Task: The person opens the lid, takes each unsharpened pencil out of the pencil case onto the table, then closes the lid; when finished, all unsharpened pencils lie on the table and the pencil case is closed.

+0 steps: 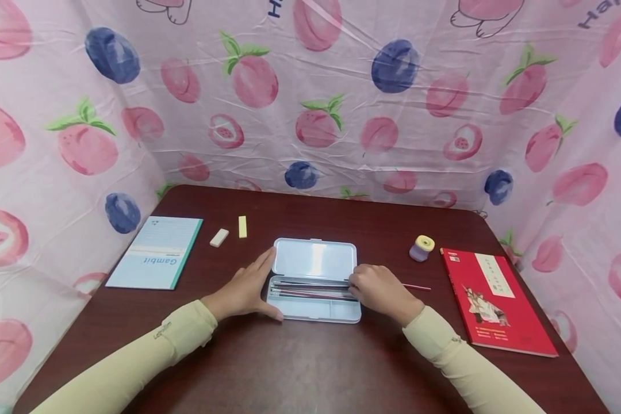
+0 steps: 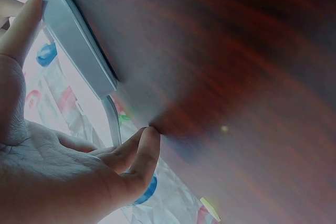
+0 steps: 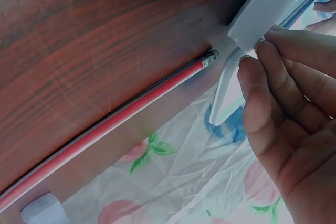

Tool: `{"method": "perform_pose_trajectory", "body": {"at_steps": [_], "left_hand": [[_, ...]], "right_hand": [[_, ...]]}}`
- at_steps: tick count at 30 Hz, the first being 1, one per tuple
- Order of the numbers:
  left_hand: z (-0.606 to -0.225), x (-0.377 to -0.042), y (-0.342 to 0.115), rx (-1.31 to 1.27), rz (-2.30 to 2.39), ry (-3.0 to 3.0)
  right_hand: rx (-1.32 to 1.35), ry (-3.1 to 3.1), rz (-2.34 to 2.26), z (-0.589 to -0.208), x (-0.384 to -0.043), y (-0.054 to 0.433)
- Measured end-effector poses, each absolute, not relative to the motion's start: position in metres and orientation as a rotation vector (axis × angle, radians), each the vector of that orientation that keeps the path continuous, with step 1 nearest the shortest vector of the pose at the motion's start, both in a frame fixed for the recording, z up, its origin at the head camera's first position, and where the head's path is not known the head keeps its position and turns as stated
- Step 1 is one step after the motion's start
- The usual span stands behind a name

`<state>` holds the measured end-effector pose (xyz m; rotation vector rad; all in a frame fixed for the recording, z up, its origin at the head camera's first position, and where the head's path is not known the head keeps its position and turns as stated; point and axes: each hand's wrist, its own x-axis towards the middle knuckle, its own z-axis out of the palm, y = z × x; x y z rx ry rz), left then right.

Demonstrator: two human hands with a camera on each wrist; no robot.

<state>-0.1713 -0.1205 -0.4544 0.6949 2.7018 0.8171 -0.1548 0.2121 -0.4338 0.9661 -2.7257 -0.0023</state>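
Note:
A pale blue pencil case (image 1: 345, 311) lies on the table with its lid (image 1: 295, 259) raised, several pencils (image 1: 310, 292) inside. At its left end is my left hand (image 1: 243, 290), thumb along the front corner and fingers by the lid's left edge; the left wrist view shows the thumb touching the case wall (image 2: 79, 45). My right hand (image 1: 380, 290) is at the right end, fingertips curled together by the hinge corner. They appear to pinch a dark pencil (image 3: 303, 8) whose end they cover. A red pencil (image 3: 115, 121) with an eraser end lies outside, beside the right hand.
A light blue notebook (image 1: 155, 253) lies at the left, near a white eraser (image 1: 219, 237) and a small yellow block (image 1: 242, 226). To the right stand a purple, yellow-topped container (image 1: 421, 248) and a red book (image 1: 497, 305). Fruit-print curtains (image 1: 310, 172) border the table.

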Motion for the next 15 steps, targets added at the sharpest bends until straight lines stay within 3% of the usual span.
{"method": "perform_pose_trajectory", "body": {"at_steps": [15], "left_hand": [[-0.453,-0.170,-0.120,0.687,0.807,2.710]], "right_hand": [[0.816,-2.788,-0.015,-0.425,-0.145,0.252]]}}
